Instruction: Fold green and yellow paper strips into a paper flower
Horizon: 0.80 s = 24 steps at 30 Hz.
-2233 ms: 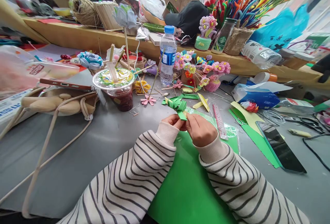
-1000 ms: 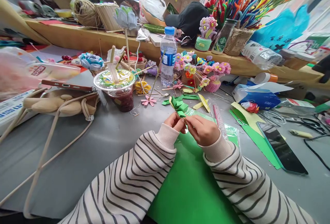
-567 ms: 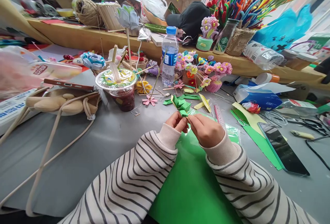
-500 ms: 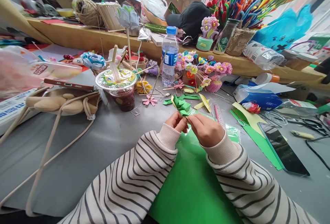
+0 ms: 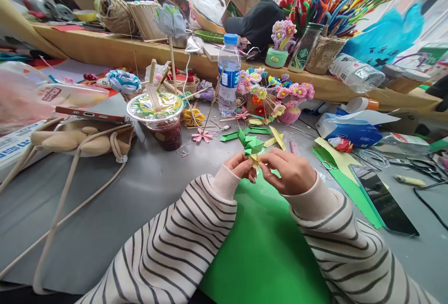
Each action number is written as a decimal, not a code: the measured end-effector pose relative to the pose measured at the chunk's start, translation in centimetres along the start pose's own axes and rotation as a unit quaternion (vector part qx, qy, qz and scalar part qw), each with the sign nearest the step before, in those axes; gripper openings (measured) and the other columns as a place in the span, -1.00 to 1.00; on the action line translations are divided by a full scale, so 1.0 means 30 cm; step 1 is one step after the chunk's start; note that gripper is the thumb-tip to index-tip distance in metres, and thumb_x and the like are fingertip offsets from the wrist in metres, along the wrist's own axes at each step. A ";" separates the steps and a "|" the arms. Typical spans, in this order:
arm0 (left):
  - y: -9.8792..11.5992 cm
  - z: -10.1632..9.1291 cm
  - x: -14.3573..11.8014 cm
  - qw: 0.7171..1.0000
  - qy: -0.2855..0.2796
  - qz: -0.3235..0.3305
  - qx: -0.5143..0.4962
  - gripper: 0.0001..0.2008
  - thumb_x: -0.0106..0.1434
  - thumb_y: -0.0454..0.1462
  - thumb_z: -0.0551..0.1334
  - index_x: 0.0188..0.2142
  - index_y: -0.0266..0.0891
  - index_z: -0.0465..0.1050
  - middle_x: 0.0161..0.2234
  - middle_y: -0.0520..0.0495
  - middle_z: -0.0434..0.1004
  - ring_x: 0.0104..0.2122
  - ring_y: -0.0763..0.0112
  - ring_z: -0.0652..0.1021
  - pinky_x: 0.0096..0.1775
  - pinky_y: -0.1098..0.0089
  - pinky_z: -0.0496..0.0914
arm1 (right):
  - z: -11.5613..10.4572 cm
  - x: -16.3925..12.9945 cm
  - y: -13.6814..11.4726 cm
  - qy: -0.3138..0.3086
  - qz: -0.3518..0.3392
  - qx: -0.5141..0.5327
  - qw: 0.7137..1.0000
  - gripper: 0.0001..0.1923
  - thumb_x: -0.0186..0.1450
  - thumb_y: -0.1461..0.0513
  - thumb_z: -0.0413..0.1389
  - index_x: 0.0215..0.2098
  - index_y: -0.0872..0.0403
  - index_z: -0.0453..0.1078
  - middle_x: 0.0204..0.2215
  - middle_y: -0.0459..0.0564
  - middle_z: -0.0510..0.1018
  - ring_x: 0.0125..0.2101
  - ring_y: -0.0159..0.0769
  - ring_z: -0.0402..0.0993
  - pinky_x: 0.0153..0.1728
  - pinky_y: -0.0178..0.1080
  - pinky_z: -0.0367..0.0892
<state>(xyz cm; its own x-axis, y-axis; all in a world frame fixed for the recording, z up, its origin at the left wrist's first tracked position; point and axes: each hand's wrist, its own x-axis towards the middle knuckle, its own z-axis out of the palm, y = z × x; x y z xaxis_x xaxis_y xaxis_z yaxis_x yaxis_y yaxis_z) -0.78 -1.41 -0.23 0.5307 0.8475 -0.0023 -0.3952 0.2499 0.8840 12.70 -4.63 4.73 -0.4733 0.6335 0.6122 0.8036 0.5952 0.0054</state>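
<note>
Head view: folded green paper [image 5: 252,146] is pinched by closed fingers of left hand [image 5: 241,166] and right hand [image 5: 291,172] above green sheet [image 5: 262,248] on bench [image 5: 105,210].

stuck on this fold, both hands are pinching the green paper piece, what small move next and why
Probably press the next crease flat with the right hand while the left hand pinches the base. The folded green paper piece is held in the air between both sets of fingertips, above the green sheet, and its upper folds look loose and splayed.

Blue bag [image 5: 384,38] bears Chinese characters, too blurred to read.
</note>
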 end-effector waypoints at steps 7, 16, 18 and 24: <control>0.004 -0.018 0.007 0.997 0.006 -0.016 -0.078 -0.69 -0.10 -0.15 0.22 -0.41 -0.32 0.27 -0.73 0.08 0.34 -0.70 0.56 0.37 -0.64 0.52 0.26 | 0.030 -0.002 -0.037 0.057 0.060 0.070 0.994 -0.84 0.11 0.34 -0.02 -0.37 0.22 0.35 -0.49 0.03 0.48 -0.51 -0.42 0.39 -0.48 -0.38 0.33; 0.020 0.008 -0.018 0.999 0.044 0.015 -0.023 -0.68 -0.08 -0.14 0.21 -0.38 -0.31 0.26 -0.61 0.06 0.35 -0.64 0.55 0.40 -0.58 0.46 0.33 | 0.021 -0.011 -0.025 0.085 -0.052 -0.067 0.993 -0.84 0.12 0.38 0.00 -0.32 0.24 0.35 -0.45 0.06 0.51 -0.43 -0.37 0.42 -0.42 -0.38 0.34; 0.017 0.024 -0.024 0.990 0.115 0.086 0.014 -0.68 -0.12 -0.15 0.24 -0.43 -0.28 0.20 -0.55 0.06 0.36 -0.60 0.55 0.42 -0.51 0.45 0.36 | 0.030 -0.015 -0.025 0.095 -0.073 -0.131 0.984 -0.82 0.09 0.39 0.03 -0.30 0.26 0.35 -0.44 0.07 0.52 -0.42 -0.34 0.42 -0.41 -0.35 0.34; 0.006 0.029 -0.034 0.955 0.212 0.183 0.095 -0.61 -0.12 -0.28 0.27 -0.39 -0.18 0.04 -0.49 0.11 0.37 -0.57 0.55 0.47 -0.44 0.42 0.41 | 0.049 -0.018 -0.022 0.099 -0.058 -0.182 0.977 -0.82 0.08 0.36 0.07 -0.32 0.25 0.38 -0.47 0.04 0.52 -0.46 -0.35 0.42 -0.42 -0.36 0.32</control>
<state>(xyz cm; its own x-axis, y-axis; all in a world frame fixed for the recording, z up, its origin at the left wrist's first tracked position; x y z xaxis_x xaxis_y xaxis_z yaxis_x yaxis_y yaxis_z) -0.73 -2.63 0.33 0.0156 0.9854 0.1696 -0.3324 -0.1549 0.9303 11.88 -4.64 3.24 -0.5192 0.4424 0.7312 0.8404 0.4196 0.3429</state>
